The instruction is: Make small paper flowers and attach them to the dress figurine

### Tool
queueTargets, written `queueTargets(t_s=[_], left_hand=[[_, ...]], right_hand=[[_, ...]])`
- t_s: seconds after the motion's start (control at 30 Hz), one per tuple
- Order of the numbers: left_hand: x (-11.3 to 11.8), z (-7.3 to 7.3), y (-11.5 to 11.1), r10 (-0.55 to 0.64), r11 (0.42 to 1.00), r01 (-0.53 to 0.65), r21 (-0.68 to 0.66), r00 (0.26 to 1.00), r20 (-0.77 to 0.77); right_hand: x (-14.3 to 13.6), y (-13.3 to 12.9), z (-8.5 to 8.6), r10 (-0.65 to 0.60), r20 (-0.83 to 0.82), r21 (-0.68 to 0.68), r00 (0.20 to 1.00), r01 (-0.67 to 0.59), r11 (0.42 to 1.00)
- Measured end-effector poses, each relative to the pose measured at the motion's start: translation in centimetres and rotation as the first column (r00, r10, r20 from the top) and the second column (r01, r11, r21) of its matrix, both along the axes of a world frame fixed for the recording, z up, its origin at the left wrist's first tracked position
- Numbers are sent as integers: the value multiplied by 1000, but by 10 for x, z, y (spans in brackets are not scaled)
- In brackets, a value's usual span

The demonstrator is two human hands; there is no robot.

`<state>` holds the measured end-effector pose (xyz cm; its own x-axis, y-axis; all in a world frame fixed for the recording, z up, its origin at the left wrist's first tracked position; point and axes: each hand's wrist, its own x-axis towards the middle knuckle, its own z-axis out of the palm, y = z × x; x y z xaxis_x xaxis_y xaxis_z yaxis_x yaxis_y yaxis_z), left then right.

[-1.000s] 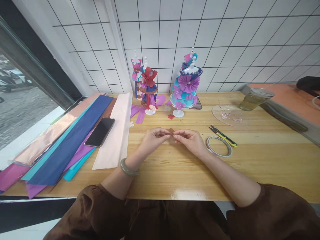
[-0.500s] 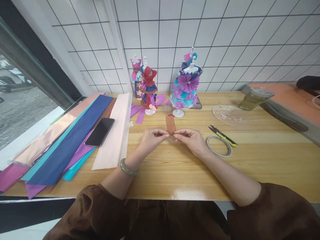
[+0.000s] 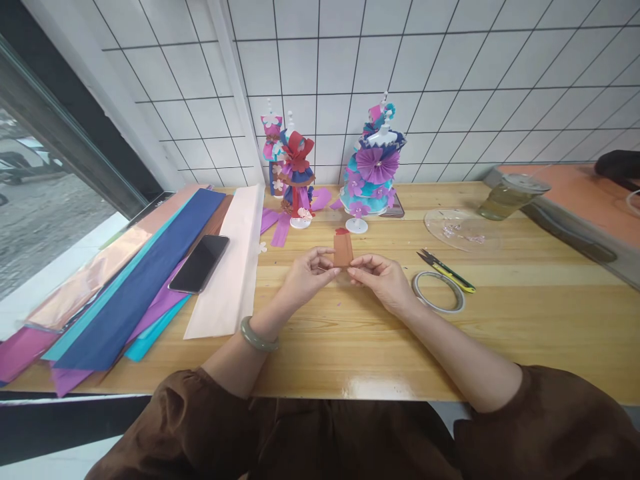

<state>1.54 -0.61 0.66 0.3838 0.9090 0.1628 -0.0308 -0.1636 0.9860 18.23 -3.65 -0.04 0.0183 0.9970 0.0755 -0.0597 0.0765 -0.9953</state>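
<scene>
A small strip of brown crepe paper (image 3: pixel 343 249) is held upright above the table, its lower edge between both hands. My left hand (image 3: pixel 316 272) pinches the lower left corner between thumb and fingertips, with a greenish bangle on the wrist. On the other corner, my right hand (image 3: pixel 376 275) is closed in a pinch. Just behind the strip's top edge shows a little red piece (image 3: pixel 342 231). Beyond it stand small mannequin stands dressed in paper: a red and blue one (image 3: pixel 299 167) and a turquoise and purple one (image 3: pixel 373 177).
Coloured crepe paper sheets (image 3: pixel 140 280) lie at the left, with a phone (image 3: pixel 200 264) on them. To the right are a roll of tape (image 3: pixel 416 287), yellow-handled thread snips (image 3: pixel 450 273), a clear dish (image 3: pixel 435 230) of small bits and a lidded cup (image 3: pixel 510 200).
The brown strip has shifted slightly right and its top looks lower, showing more of the red piece behind. My left fingers have lifted and spread a little; my right hand stays nearly still.
</scene>
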Motion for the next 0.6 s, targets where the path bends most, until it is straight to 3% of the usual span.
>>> queueTargets(t_s=[0.17,0.6], left_hand=[[0,-2,0,-73,997,73,4,997,-6],[1,-2,0,-29,998,31,54,999,-46]], right_hand=[[0,0,-1,19,100,50,995,-24,998],[-2,-2,0,36,244,117,969,-67,991]])
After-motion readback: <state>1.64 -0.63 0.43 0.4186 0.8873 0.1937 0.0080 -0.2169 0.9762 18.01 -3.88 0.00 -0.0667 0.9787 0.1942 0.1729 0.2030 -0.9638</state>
